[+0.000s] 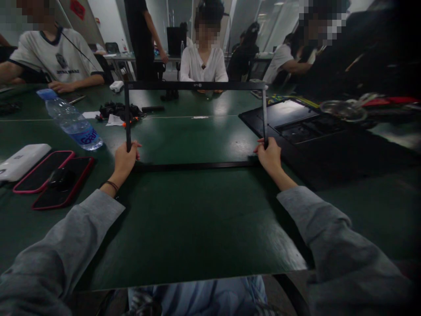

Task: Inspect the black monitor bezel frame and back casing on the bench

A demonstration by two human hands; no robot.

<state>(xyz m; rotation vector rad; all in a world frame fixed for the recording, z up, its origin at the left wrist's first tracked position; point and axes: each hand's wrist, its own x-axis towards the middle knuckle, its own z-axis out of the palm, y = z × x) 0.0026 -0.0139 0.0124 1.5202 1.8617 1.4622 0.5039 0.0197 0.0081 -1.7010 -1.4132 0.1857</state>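
Upright above the green table, a thin black rectangular monitor bezel with an LG logo spans the middle of the view. Nothing fills it; the table and a person show through. My left hand is closed round its left side, near the lower corner. On the opposite side, my right hand grips the right edge at about the same height. The bezel's bottom strip runs between both hands, close to the tabletop; whether it touches the table I cannot tell.
Left of me lie a water bottle, two red-edged phones and a white box-like device. A black panel lies at right, with cables and a clear dish behind. Black parts sit beyond my left hand. Several people are around.
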